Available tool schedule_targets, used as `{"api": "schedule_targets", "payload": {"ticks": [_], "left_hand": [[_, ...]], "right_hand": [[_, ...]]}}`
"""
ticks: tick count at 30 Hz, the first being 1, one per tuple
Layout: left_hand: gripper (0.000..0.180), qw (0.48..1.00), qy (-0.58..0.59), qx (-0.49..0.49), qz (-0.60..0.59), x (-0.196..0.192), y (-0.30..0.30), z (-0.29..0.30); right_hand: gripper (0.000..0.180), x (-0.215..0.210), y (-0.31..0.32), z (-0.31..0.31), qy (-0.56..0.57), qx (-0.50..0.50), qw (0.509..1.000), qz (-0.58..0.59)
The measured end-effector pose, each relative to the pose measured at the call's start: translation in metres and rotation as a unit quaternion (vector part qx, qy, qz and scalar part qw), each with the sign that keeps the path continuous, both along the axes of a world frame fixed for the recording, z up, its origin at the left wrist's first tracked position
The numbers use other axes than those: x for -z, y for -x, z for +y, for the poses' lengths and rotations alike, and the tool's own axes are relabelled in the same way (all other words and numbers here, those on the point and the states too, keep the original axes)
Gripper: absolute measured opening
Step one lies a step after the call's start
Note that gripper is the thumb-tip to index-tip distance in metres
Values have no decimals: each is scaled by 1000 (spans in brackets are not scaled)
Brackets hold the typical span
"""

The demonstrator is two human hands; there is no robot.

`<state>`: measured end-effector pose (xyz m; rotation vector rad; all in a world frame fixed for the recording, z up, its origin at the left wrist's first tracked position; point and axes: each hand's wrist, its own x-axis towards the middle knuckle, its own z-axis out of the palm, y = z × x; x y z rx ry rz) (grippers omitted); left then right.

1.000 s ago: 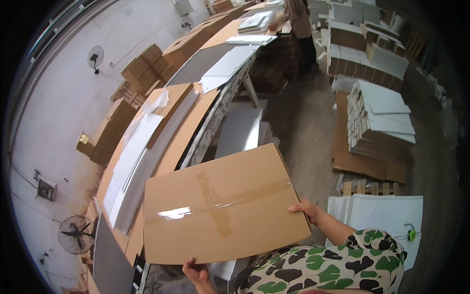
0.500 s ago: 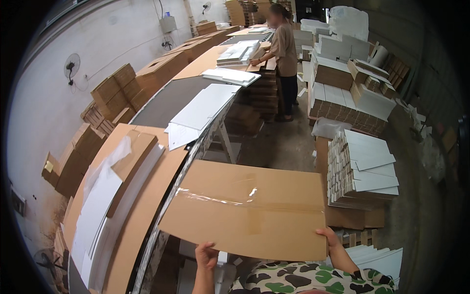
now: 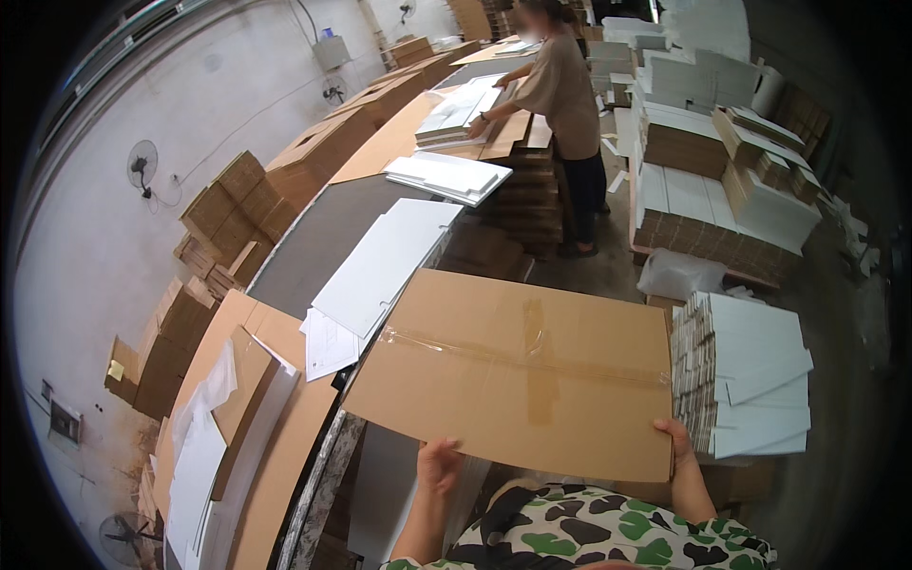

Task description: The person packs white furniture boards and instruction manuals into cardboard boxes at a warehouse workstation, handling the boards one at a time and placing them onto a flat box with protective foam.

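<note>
A large brown cardboard sheet (image 3: 475, 380), with clear tape along its middle and a browner tape strip across it, is held out flat in front of me. My left hand (image 3: 439, 464) is closed on its near edge, left of the middle, fingers under the sheet. At the near right corner my right hand (image 3: 676, 441) grips the right edge, thumb on top. The sheet's far left part overlaps the side of the conveyor table. Beside it on the table lie a white printed sheet (image 3: 331, 344) and large white panels (image 3: 385, 266).
On the left, white boards and foam (image 3: 204, 465) lie on another cardboard sheet (image 3: 285, 328). A co-worker (image 3: 565, 104) handles a stack of white panels (image 3: 465, 109) farther along the conveyor (image 3: 328, 228). Stacked white boards (image 3: 760, 370) stand to my right, with a plastic bag (image 3: 679, 274) behind.
The cardboard sheet has come up and to the right in view, with both hands still on it. My view has shifted, and the co-worker leans farther over the stack of white panels.
</note>
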<state>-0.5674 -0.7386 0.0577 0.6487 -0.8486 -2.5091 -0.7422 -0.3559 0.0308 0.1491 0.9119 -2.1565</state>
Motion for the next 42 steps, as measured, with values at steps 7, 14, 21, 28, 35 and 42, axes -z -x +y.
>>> {"api": "schedule_targets", "payload": {"ticks": [7, 14, 21, 28, 35, 42], "left_hand": [[37, 998, 24, -56, -7, -16, 123, -42], [29, 995, -20, -97, 23, -20, 282, -101], [33, 996, -45, -59, 52, -21, 411, -161], [44, 994, -15, -105, 39, -53, 496, -188], [35, 972, -26, -227, 51, -76, 570, -185], [13, 949, -21, -314, 13, -97, 651, -160]], "right_hand": [[47, -20, 154, -67, -30, 0, 999, 29], [49, -45, 311, -143, -43, -13, 997, 63], [52, -83, 445, -195, -28, 4, 994, 104], [55, -72, 561, -246, 5, -56, 993, 106], [57, -73, 694, -312, 5, -180, 980, 80], [56, -70, 808, -339, 21, -279, 959, 52]]}}
